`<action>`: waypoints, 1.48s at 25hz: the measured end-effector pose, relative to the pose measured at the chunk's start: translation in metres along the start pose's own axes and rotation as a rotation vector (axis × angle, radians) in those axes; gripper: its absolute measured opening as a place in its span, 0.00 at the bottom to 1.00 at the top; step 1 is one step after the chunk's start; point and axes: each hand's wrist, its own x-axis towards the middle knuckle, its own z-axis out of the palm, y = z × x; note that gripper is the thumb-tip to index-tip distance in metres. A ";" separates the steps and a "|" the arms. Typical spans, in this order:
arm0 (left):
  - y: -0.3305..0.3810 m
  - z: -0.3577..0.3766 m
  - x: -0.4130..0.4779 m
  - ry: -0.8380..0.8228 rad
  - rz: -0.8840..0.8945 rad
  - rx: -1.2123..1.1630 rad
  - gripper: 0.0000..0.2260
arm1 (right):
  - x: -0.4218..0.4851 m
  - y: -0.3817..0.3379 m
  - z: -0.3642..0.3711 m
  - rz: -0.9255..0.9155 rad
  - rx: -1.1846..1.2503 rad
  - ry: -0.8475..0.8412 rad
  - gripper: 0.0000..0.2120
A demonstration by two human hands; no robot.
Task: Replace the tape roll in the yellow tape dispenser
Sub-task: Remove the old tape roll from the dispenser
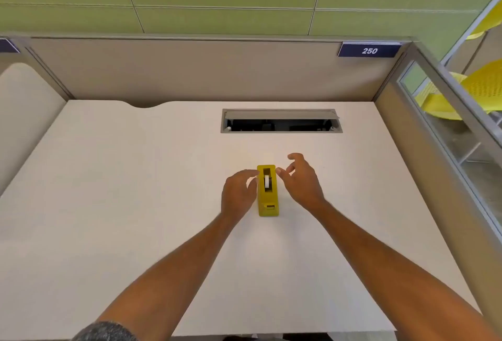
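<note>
1. The desk (108, 204) is a pale top that fills most of the view, and both bare forearms reach out over it.
2. Beige partitions (176, 69) wall the desk at the back and at both sides.
3. Yellow chairs (483, 88) show through the glass on the right.
4. A cable box (281, 120) is sunk into the desk near the back, its grey flap raised. The inside is dark, and its contents are too dim to make out.
5. A dark blue sign (369, 50) reading "250" sits at the back partition's top right.
6. The right hand (301, 180) is beside the dispenser's right flank, fingers loosely spread and holding nothing. Its thumb tip is just at the yellow edge, but contact cannot be told.
7. The left hand (237, 196) is beside the left flank, fingers loosely curled and gripping nothing. Contact cannot be told here either.
8. The dispenser (267, 204) stands upright on the desk between the two hands, nearer than the cable box, cutter end toward the person.
9. A white roll (267, 181) sits in the dispenser's open well.
</note>
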 end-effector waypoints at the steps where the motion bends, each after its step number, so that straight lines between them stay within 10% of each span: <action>1: -0.002 0.004 0.005 0.013 -0.026 -0.035 0.10 | 0.002 0.001 0.003 0.005 0.012 -0.022 0.24; 15: -0.003 0.029 0.020 -0.033 -0.233 -0.022 0.10 | 0.019 0.009 0.028 -0.091 -0.189 -0.354 0.25; 26: -0.010 0.040 0.017 -0.052 -0.246 -0.097 0.09 | 0.028 0.013 0.034 -0.220 -0.368 -0.353 0.11; 37: -0.009 0.043 0.022 -0.030 -0.271 -0.101 0.07 | 0.035 0.015 0.034 -0.226 -0.397 -0.349 0.17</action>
